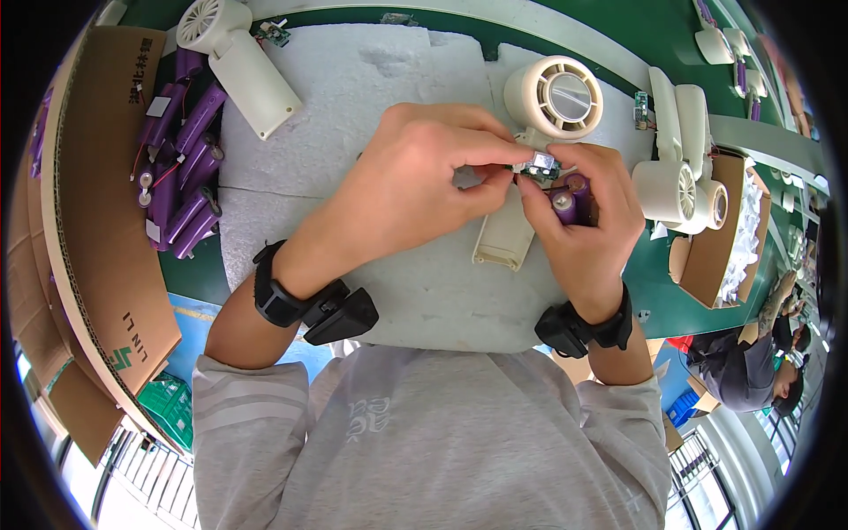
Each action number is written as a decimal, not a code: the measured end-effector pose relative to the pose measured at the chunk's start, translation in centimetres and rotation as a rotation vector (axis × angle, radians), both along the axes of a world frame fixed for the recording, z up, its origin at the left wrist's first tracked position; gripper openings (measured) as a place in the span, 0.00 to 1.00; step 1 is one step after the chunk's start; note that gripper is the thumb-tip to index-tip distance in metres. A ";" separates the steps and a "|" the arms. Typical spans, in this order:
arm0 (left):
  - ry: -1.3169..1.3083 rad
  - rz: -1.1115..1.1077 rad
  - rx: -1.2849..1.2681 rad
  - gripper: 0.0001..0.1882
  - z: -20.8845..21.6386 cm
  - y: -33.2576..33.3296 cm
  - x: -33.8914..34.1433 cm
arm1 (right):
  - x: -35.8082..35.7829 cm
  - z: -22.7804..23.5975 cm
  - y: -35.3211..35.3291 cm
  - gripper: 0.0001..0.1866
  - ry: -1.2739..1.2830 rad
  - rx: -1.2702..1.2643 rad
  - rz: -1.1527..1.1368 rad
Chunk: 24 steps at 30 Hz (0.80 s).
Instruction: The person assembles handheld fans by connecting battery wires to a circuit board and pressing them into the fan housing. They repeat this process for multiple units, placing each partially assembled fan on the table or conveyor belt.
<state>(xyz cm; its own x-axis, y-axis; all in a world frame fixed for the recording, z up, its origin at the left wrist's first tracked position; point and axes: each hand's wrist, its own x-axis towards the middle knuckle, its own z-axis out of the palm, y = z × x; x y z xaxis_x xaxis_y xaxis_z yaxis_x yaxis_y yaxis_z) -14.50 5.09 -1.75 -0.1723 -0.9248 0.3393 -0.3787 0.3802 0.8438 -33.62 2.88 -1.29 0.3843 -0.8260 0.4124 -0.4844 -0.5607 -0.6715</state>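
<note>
Near the middle of the foam-covered bench, my left hand (424, 168) pinches the edge of a small green circuit board (541, 165) between thumb and index finger. My right hand (587, 208) is closed around purple battery cells (574, 196), its thumb and index finger also at the board. Fingers hide part of the board and any wires. Below the hands lies a cream handheld fan housing (505, 234), its handle open at the near end. Just beyond them a round cream fan head (555, 95) rests on the foam.
White foam sheet (300, 208) covers the bench. Several purple batteries (181, 150) lie at the left beside a large cardboard box (106, 203). A cream fan (238, 66) lies far left. More fan parts (676, 159) and a carton of white pieces (738, 238) stand right. A person (746, 371) sits farther right.
</note>
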 end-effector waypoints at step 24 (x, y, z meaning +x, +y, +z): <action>0.080 -0.005 0.200 0.20 -0.3 0.7 -1.7 | -0.4 1.1 0.4 0.14 0.017 0.144 -0.038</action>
